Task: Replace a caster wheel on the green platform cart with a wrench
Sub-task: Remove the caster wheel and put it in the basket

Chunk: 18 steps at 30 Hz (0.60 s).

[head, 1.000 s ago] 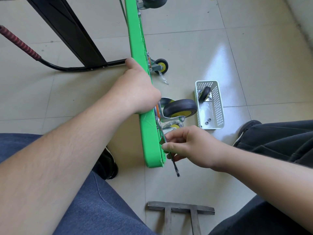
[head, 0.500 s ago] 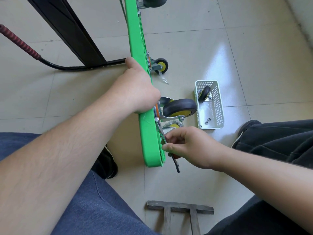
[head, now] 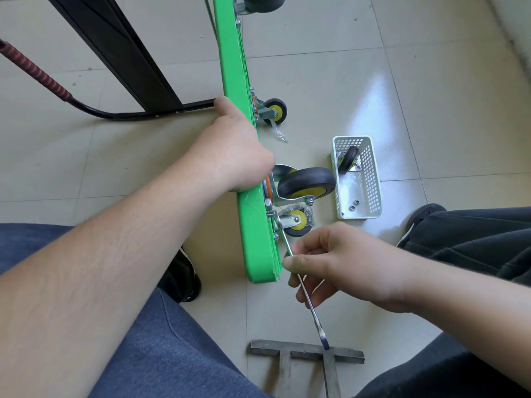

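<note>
Right now I see the green platform cart (head: 253, 225) standing on its edge on the tiled floor (head: 431, 96), running from the top centre of the frame down to just below the middle, its wheel side facing right. Near its lower end a large caster wheel (head: 307, 183) with a black tyre and yellow hub sticks out to the right, and a smaller caster (head: 296, 222) sits just beneath it. My wrench (head: 304, 291) has its head against the hardware on the underside beside the small caster, and its shaft slants down and right, the far tip lying over a grey metal frame (head: 304, 354) at the bottom centre. My right hand (head: 339, 262) pinches the wrench shaft between thumb and curled fingers. My left hand (head: 235, 150) wraps over the cart's edge above the large caster, thumb pointing up the frame. Another small caster (head: 275, 112) shows higher up the deck. To the right of the large caster stands a white perforated basket (head: 370, 179) holding a loose caster (head: 349, 160) and two small nuts (head: 354, 205). A black handle bar (head: 115, 114) and a black beam (head: 120, 53) fill the upper left.
</note>
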Tool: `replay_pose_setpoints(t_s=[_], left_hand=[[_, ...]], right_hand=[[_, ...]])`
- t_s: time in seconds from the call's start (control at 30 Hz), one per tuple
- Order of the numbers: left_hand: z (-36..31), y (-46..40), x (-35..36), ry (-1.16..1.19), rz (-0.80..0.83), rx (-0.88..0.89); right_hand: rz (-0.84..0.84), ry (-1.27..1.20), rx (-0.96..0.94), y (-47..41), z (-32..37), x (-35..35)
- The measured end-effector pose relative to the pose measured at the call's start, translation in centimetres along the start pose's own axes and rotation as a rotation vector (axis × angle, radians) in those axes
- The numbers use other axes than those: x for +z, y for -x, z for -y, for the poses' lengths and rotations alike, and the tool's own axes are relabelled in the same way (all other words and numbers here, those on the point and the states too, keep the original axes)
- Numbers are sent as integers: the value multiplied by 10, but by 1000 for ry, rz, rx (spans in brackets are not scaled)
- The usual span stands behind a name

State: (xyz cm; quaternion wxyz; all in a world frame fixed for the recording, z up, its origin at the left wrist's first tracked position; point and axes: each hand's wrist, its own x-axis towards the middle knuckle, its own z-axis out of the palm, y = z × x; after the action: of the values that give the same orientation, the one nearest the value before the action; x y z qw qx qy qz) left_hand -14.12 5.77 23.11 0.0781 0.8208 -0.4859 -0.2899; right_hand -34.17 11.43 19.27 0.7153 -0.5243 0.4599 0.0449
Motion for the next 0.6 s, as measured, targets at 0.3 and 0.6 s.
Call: replay_pose_setpoints(t_s=[0.3, 0.6], left_hand=[[0, 0, 0, -7, 12, 8], [0, -1, 1, -29, 4, 2]], right_hand=[[33, -117, 1, 7, 10, 5], [17, -144, -27, 2, 14, 8]])
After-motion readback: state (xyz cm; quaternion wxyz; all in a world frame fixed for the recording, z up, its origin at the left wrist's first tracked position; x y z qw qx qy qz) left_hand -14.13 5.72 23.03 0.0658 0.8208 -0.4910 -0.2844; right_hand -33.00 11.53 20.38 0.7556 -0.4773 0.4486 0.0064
